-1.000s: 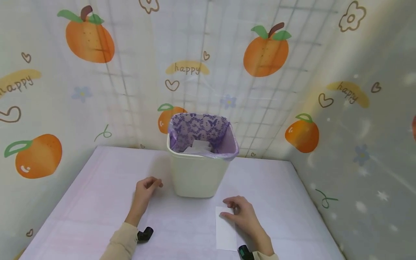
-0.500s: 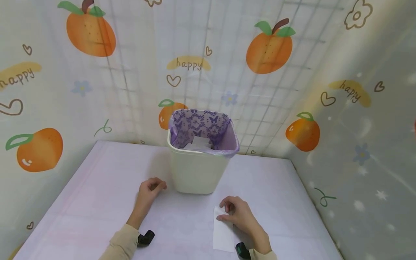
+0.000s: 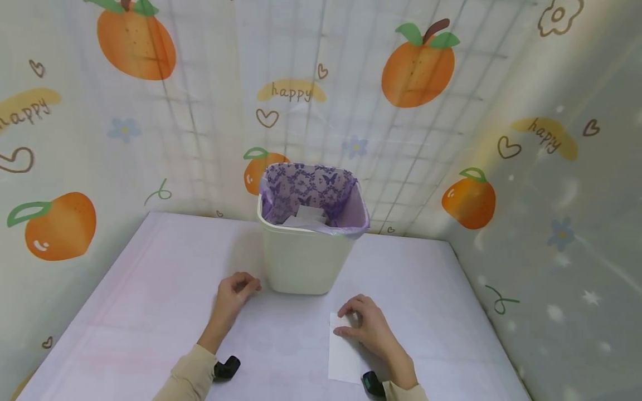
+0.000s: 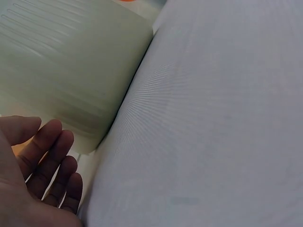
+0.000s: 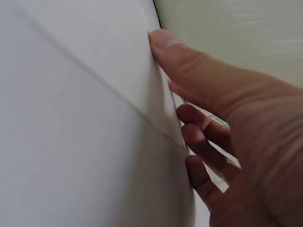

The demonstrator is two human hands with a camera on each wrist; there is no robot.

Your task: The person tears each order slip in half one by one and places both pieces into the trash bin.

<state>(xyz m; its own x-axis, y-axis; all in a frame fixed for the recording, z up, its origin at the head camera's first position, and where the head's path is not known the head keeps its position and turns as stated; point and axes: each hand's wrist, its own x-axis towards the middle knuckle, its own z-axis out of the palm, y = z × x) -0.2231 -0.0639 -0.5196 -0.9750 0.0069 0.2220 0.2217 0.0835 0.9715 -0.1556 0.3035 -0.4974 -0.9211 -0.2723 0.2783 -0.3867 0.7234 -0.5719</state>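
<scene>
A cream trash bin [image 3: 307,262] stands upright at the middle of the table, lined with a purple patterned bag [image 3: 321,189]. White pieces [image 3: 308,217], paper-like, lie inside the liner. My left hand [image 3: 234,292] is close to the bin's lower left side, its fingers loosely bent and nothing in them; the left wrist view has it beside the bin wall [image 4: 71,71]. Over a white rectangular sheet of paper [image 3: 345,356] lying flat in front of the bin, my right hand [image 3: 368,328] hovers low. Its thumb [image 5: 165,42] touches the sheet [image 5: 109,56], with thumb and fingers apart.
The white table [image 3: 175,267] ends at a curtain [image 3: 210,128] printed with oranges, which encloses the back and both sides. A black wrist device [image 3: 228,367] sits on the left wrist, another [image 3: 373,384] on the right.
The head view has tilted slightly down, so everything sits higher. My left hand has shifted a little right toward the bin. The right hand stays at the sheet, with its thumb and fingers slightly shifted.
</scene>
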